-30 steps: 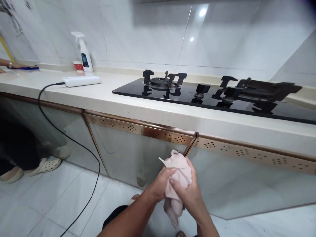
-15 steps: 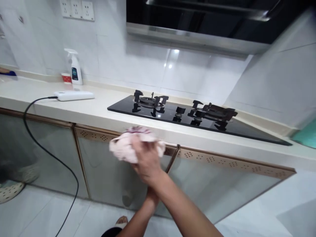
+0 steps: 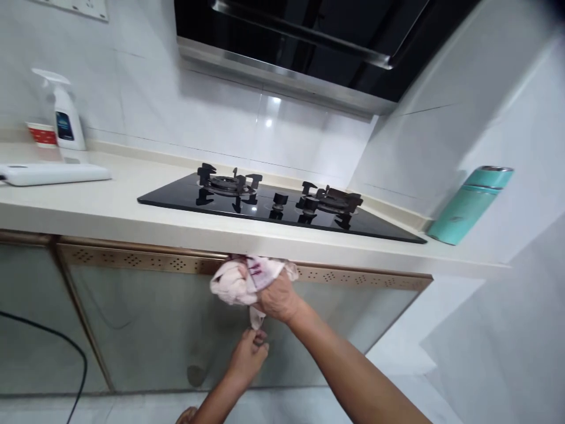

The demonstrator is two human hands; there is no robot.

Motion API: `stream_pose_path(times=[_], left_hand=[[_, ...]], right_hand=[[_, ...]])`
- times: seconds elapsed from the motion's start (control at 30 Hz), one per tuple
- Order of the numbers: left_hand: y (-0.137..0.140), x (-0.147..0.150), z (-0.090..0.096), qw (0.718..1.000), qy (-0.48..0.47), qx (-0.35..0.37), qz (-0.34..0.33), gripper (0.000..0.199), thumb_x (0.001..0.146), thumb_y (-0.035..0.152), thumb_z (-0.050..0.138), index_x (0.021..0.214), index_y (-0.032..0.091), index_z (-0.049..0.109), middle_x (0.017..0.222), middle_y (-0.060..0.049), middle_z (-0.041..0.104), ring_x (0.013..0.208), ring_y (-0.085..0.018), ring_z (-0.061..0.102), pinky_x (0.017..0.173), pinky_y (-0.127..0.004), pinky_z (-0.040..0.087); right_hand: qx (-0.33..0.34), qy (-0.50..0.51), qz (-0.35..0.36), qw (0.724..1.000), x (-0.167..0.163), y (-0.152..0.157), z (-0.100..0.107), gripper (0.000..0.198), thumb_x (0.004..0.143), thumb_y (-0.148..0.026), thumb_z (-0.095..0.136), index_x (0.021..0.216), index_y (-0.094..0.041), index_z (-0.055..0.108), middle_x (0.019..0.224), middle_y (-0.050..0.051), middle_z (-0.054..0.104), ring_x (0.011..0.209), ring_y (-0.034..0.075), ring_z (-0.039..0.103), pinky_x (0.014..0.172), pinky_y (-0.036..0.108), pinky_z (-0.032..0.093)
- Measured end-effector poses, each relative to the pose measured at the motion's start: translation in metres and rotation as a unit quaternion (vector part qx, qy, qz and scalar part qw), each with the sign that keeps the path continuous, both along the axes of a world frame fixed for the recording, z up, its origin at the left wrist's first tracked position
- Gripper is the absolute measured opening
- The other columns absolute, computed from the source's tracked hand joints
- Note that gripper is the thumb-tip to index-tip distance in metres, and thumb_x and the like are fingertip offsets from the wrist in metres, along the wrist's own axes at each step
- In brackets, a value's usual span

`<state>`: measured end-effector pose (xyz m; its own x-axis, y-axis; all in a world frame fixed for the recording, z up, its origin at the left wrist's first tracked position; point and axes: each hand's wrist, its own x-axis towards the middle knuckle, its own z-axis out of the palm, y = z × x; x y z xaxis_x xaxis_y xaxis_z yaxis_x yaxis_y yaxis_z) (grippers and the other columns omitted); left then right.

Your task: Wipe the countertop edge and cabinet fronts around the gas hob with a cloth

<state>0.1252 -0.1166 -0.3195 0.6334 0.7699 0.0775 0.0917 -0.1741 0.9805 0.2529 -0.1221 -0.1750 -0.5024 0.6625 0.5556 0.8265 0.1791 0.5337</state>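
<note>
A crumpled pale pink cloth [image 3: 233, 284] with purple marks is bunched at the top edge of the cabinet door [image 3: 168, 330], just under the counter's lip. My right hand [image 3: 279, 296] is closed on the cloth and presses it against the perforated copper-coloured trim [image 3: 128, 259]. From the bundle a narrow end of the cloth hangs down to my left hand [image 3: 249, 356], whose fingers are pinched at its tip. The right fingers are mostly hidden by the cloth.
On the pale counter [image 3: 128, 179] sits a black glass gas hob [image 3: 282, 215] with two burners. A teal flask [image 3: 470, 206] stands to its right. A spray bottle [image 3: 68, 115], a red-and-white cup [image 3: 42, 135] and a white device [image 3: 57, 174] are at left. A range hood [image 3: 286, 47] overhangs.
My view has swung right, bringing the whole flask into sight. The cloth has moved right along the cabinet's top edge. My left hand has come away from the right wrist to the cloth's hanging end.
</note>
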Motion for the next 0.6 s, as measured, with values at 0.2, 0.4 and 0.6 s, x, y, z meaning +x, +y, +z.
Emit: stream_pose_path(times=[0.2,0.4,0.6], left_hand=[[-0.004,-0.021,0.031,0.950,-0.083,0.298,0.038,0.017,0.091,0.023,0.051,0.091,0.024,0.068,0.092,-0.005,0.069,0.088,-0.020,0.066,0.080,-0.034,0.053],[0.035,-0.076,0.141,0.753,-0.124,0.609,0.216,0.021,0.085,0.015,0.064,0.104,0.025,0.067,0.126,-0.008,0.062,0.127,-0.029,0.055,0.109,-0.052,0.042],[0.091,-0.092,0.220,0.682,-0.023,0.633,0.365,0.036,0.092,0.035,0.055,0.127,0.027,0.059,0.143,-0.009,0.054,0.136,-0.037,0.047,0.112,-0.065,0.032]], right_hand=[[0.106,0.012,-0.119,0.987,0.101,-0.072,-0.023,0.069,0.086,-0.052,0.049,0.142,-0.011,0.051,0.134,0.022,0.057,0.127,0.039,0.047,0.108,0.060,0.033],[0.153,0.082,-0.216,0.961,0.185,-0.133,-0.040,0.070,0.083,-0.054,0.050,0.138,-0.011,0.047,0.132,0.024,0.054,0.126,0.041,0.044,0.106,0.063,0.034],[0.206,0.311,-0.363,0.854,0.258,-0.209,-0.024,0.075,0.069,-0.055,0.064,0.130,-0.014,0.050,0.125,0.020,0.058,0.120,0.038,0.051,0.099,0.053,0.044]])
